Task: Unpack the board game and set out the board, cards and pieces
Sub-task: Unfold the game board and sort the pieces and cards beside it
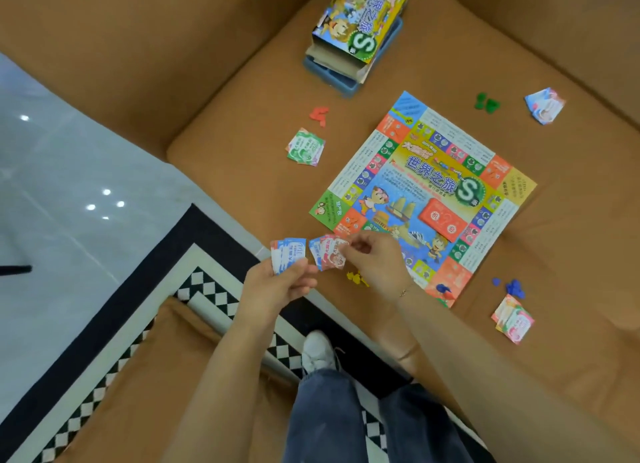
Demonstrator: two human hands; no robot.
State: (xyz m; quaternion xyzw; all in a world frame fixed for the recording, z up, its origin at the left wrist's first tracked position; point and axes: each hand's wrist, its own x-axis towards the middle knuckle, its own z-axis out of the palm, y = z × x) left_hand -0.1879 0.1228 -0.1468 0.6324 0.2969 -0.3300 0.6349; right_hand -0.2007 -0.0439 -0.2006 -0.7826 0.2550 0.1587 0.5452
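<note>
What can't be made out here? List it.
Head view only:
- Yellow pieces: mostly covered by the right hand; number unclear.
- Text on the cards in the left hand: too small.
- Blue tray contents: hidden under the game box.
- Board near corner: behind the right wrist.

sofa seat [263, 123]: matt brown cloth, soft nap | board [424, 192]: printed paper, light sheen, creased at folds | cards [289, 254]: thin glossy printed paper | box [360, 22]: glossy printed card | tray [346, 81]: smooth blue plastic | green pieces [486, 103]: shiny plastic | floor [69, 171]: polished glossy tile | trousers [329, 417]: blue denim
</note>
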